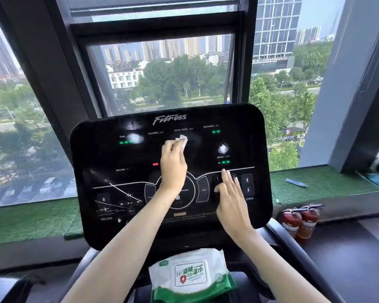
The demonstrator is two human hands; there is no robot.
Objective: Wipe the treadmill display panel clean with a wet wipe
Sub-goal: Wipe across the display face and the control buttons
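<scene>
The black glossy treadmill display panel (pixel 109 154) fills the middle of the view, with green and red readouts lit. My left hand (pixel 173 165) is pressed on its upper middle, below the heart rate label, and grips a small folded white wet wipe (pixel 182 139) that sticks out past the fingertips. My right hand (pixel 230 200) lies flat on the lower right of the panel, fingers spread over the round speed buttons, holding nothing. A white and green pack of wet wipes (pixel 190 274) rests on the console below the panel.
Two red fire extinguishers (pixel 300 221) stand on the floor to the right of the treadmill. A green turf sill (pixel 315 182) runs under the windows, with a small blue item (pixel 296 183) lying on it. Dark window frames rise behind the panel.
</scene>
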